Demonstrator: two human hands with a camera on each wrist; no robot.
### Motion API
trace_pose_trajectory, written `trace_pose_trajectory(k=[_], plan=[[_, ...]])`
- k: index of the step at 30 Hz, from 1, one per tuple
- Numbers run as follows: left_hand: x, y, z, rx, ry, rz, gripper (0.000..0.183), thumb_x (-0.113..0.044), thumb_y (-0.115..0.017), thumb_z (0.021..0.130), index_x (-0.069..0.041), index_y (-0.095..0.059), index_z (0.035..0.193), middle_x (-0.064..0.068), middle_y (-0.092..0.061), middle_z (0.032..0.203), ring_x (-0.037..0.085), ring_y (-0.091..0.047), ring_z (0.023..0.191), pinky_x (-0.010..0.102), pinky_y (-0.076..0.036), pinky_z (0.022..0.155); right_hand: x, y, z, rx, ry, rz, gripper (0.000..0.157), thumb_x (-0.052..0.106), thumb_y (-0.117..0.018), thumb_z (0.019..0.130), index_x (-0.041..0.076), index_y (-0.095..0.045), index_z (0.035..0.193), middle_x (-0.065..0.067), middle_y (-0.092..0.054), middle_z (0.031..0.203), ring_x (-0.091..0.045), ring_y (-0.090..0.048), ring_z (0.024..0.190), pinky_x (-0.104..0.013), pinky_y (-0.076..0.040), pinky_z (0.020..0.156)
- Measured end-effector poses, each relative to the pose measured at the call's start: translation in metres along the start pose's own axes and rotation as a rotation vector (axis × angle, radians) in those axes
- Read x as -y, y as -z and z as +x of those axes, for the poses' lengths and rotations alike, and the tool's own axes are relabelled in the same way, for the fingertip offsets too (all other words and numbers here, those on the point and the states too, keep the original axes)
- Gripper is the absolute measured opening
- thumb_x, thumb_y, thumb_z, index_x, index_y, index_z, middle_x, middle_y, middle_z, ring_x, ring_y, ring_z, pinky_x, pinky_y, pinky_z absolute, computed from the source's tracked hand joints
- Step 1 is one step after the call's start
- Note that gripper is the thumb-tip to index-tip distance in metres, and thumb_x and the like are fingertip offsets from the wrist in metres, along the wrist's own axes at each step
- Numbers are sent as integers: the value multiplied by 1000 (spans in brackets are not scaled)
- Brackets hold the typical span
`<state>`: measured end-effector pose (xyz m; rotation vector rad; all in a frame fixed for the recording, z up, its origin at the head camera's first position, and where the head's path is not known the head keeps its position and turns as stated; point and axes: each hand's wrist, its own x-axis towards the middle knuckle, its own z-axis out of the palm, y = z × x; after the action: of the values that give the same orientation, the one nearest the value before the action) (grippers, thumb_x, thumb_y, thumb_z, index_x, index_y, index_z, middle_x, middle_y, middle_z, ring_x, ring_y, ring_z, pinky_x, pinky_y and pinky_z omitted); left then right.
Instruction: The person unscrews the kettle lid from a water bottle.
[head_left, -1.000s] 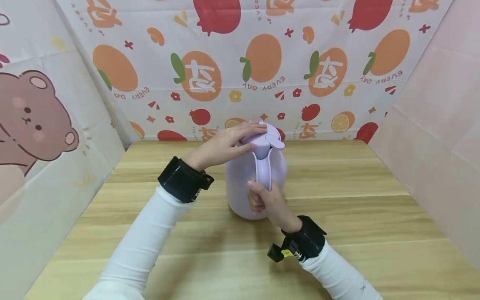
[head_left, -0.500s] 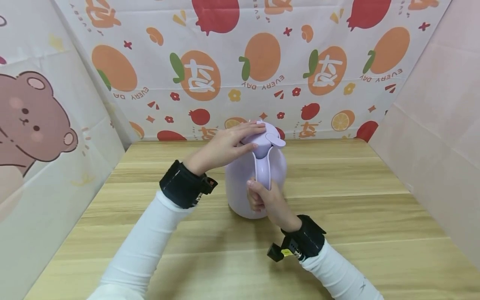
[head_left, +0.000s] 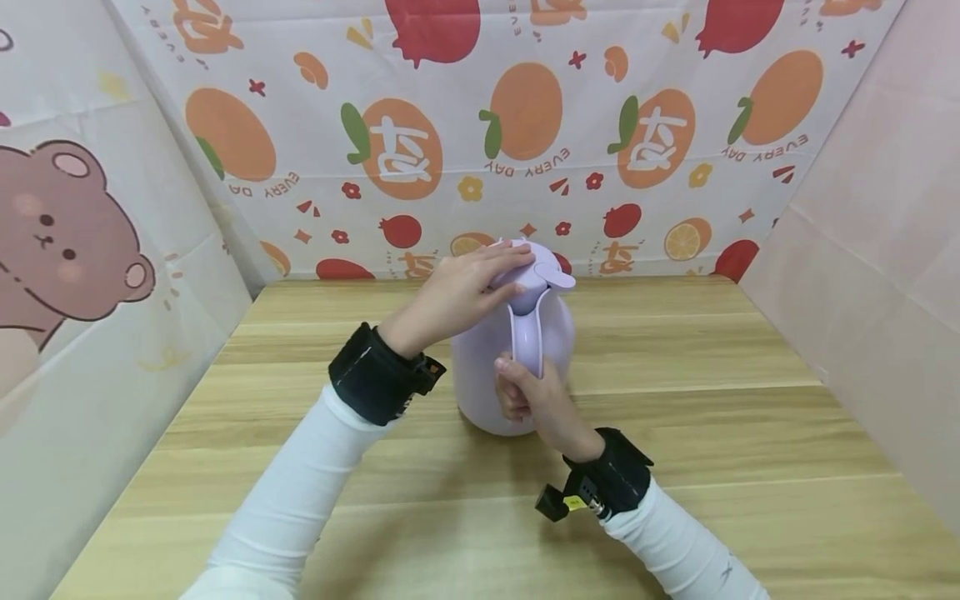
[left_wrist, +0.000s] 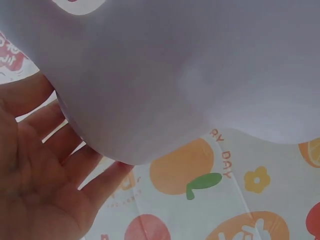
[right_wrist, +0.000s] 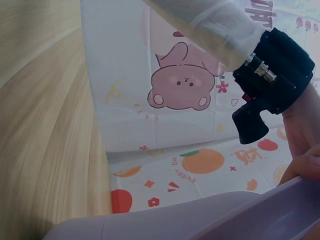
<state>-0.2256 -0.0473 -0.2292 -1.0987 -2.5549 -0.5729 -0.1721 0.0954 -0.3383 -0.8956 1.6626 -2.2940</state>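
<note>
Jug (head_left: 476, 375), probably rigid and slick, suits holding by its six-o'clock handle (head_left: 527, 337), which right hand (head_left: 542, 406) grips, with left hand (head_left: 459, 295) spread over lid (head_left: 531, 279) at nine o'clock.

Lilac jug (head_left: 476, 367), lid (head_left: 531, 282) on top, upright on wooden table (head_left: 720, 400).

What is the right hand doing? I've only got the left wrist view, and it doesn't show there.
Observer: The right hand grips the handle of the lilac jug.
Operator: Is the jug up in the air or set down?
Observer: Set down: its base rests on the wooden tabletop.
Operator: And up top, near the handle?
Observer: A flat tab juts from the lid, to the right of the handle's upper end in the head view.
</note>
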Motion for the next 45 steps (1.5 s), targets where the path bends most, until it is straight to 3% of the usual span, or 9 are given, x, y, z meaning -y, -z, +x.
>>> trace_pose_trajectory(k=[7,13,18,22,31,35,38,42,45], plan=[[-10,-5,2,-130,-16,162,39,-27,-64,87,-10,-61,122,6,-56,124,19,-50,115,32,-48,75,2,0,-1,-4,-12,17,35,23,-48,90,6,-33,63,0,-28,52,-13,-24,42,-31,-15,42],[-17,-9,2,-202,-5,283,37,-33,-65,86,-12,-65,116,4,-60,118,20,-60,101,28,-37,46,3,0,-2,-8,-17,23,34,23,-49,90,10,-34,61,2,-29,52,-13,-24,42,-31,-15,42],[-20,-12,4,-257,9,341,38,-40,-66,83,-13,-68,110,3,-64,111,21,-64,74,27,-32,42,2,0,-3,-21,-29,33,36,23,-50,89,9,-33,61,2,-29,52,-12,-24,42,-31,-14,43],[-23,-14,5,-308,43,374,41,-46,-68,79,-15,-71,106,2,-67,104,19,-53,50,27,-28,40,2,-1,-2,-20,-36,41,37,24,-50,89,7,-32,61,1,-28,52,-13,-23,43,-31,-15,43],[-25,-15,8,-356,42,455,49,-55,-65,76,-13,-71,102,4,-68,97,18,-53,49,26,-28,38,2,0,-1,-8,-35,49,36,23,-50,89,7,-32,61,1,-28,52,-13,-23,43,-31,-15,43],[-25,-14,5,-343,87,383,46,-50,-65,80,-12,-70,104,5,-68,97,18,-51,49,27,-32,40,3,1,-1,-8,-40,35,36,23,-49,89,7,-33,62,1,-29,52,-13,-25,43,-29,-18,43],[-19,-13,1,-380,94,239,37,-40,-66,83,-10,-69,106,6,-67,102,19,-60,66,27,-43,50,4,1,-1,-9,-43,34,35,23,-50,89,6,-33,63,1,-30,53,-13,-26,43,-29,-19,43],[1,-13,-5,-467,-73,-50,26,-19,-68,83,-3,-68,104,9,-63,111,21,-57,103,31,-48,78,3,1,-1,-13,-43,34,37,24,-50,89,5,-33,63,1,-30,52,-13,-26,43,-30,-18,43],[20,-15,-8,-450,-208,-221,25,-6,-68,82,1,-66,105,12,-60,116,20,-52,113,32,-42,90,3,0,-1,-16,-39,24,38,25,-50,89,5,-33,62,0,-29,52,-13,-25,42,-30,-17,43]])
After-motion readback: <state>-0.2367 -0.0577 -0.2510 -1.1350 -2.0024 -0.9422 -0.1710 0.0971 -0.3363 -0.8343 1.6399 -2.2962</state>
